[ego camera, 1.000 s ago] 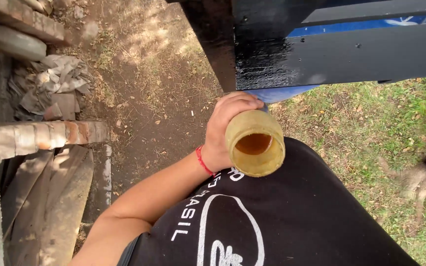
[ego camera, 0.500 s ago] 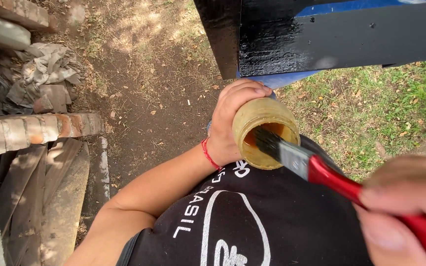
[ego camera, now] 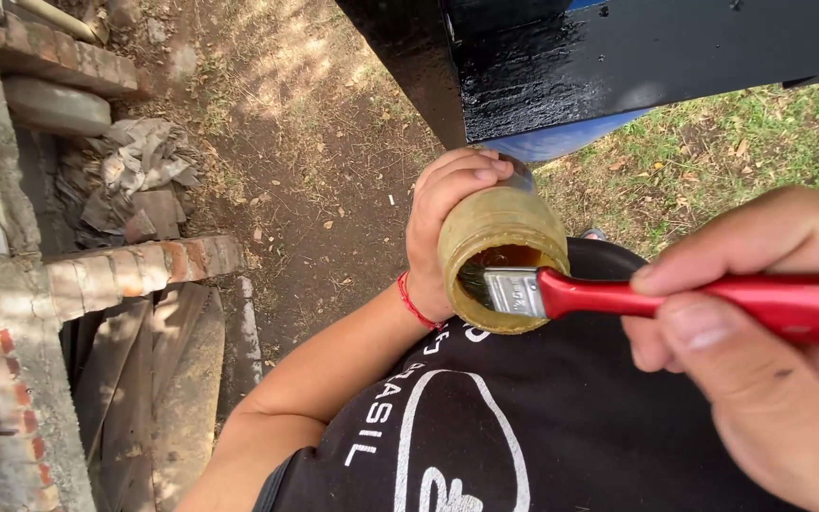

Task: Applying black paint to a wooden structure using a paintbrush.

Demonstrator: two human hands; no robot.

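my left hand [ego camera: 447,223] wraps a grimy yellowish glass jar [ego camera: 500,237], held at chest height. right hand [ego camera: 770,351] pinches a red-handled flat paintbrush [ego camera: 618,292], bristles dipped inside the jar mouth. glossy black painted panel [ego camera: 618,57] above looks mostly coated, blue patch underneath left.

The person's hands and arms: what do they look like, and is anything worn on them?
Both hands are bare, with no gloves or rings visible. The left hand has a thin red string bracelet around the wrist, and the left forearm is uncovered up to the elbow, with no sleeve in view. The right hand shows short nails; its wrist and arm are outside the picture. The shirt is black with white print.
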